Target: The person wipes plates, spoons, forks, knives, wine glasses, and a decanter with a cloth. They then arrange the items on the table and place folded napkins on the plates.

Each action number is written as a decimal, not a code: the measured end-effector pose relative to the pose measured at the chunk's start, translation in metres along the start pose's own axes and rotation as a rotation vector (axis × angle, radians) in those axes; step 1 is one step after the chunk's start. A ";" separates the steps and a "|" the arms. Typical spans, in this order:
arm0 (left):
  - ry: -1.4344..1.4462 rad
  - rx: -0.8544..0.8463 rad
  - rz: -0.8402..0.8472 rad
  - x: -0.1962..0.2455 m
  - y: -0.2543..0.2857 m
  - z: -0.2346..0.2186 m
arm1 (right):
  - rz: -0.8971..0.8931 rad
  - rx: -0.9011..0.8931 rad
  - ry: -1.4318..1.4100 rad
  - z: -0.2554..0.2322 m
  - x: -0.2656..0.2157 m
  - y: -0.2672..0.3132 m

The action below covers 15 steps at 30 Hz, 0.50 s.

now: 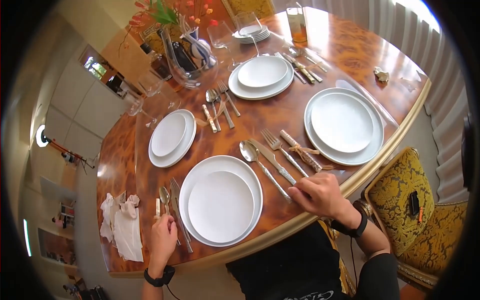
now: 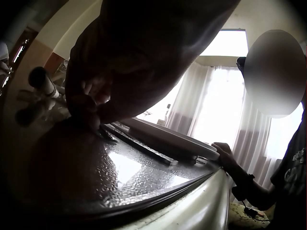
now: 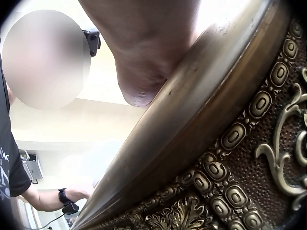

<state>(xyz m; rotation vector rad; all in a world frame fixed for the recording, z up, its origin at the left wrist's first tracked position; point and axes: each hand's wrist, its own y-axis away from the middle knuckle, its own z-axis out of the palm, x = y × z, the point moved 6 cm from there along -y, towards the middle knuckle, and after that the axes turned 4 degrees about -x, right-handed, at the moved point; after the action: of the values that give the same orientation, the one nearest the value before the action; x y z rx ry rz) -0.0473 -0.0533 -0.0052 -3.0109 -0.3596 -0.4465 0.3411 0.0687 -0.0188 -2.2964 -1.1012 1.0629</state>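
My left hand point(image 1: 164, 235) is at the left of the nearest plate setting, its fingers bunched over the handle of a spoon point(image 1: 164, 194). A slim cream roll point(image 1: 158, 206) lies beside that spoon, partly covered by the hand. Between them and the white plates point(image 1: 221, 207) lies other long cutlery point(image 1: 182, 220). At the table's front edge rests my right hand point(image 1: 317, 194), fingers bent, fingertips right by the handle ends of a spoon point(image 1: 265, 167) and a knife point(image 1: 274, 162); I cannot tell whether it grips either. A fork point(image 1: 286, 150) and a ribbon-tied roll point(image 1: 301, 150) lie just beyond.
Three more stacked plate settings, one being the right plate pair point(image 1: 345, 122), stand around the glossy table. Crumpled cloth point(image 1: 126, 227) lies at the left. A glass vase point(image 1: 187, 60), wine glasses point(image 1: 220, 40) and a drink glass point(image 1: 297, 25) stand farther back. A patterned chair point(image 1: 400, 205) is at the right.
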 end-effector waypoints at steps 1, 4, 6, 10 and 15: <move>0.007 0.011 0.021 -0.001 -0.001 0.000 | -0.001 0.002 0.001 0.000 0.000 0.000; -0.029 0.071 0.065 -0.003 -0.006 -0.002 | -0.012 -0.001 0.001 0.000 0.000 0.001; -0.065 0.080 0.104 -0.003 -0.008 -0.003 | -0.007 0.008 -0.007 0.002 0.001 0.002; 0.035 0.057 0.053 -0.005 -0.011 -0.003 | -0.003 -0.001 -0.010 0.000 -0.001 0.002; 0.032 0.102 0.068 -0.003 -0.012 -0.004 | -0.015 0.000 -0.005 0.002 -0.001 0.002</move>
<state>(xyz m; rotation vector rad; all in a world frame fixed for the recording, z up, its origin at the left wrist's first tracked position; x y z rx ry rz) -0.0537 -0.0423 -0.0019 -2.9035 -0.2688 -0.4554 0.3396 0.0664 -0.0209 -2.2826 -1.1186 1.0637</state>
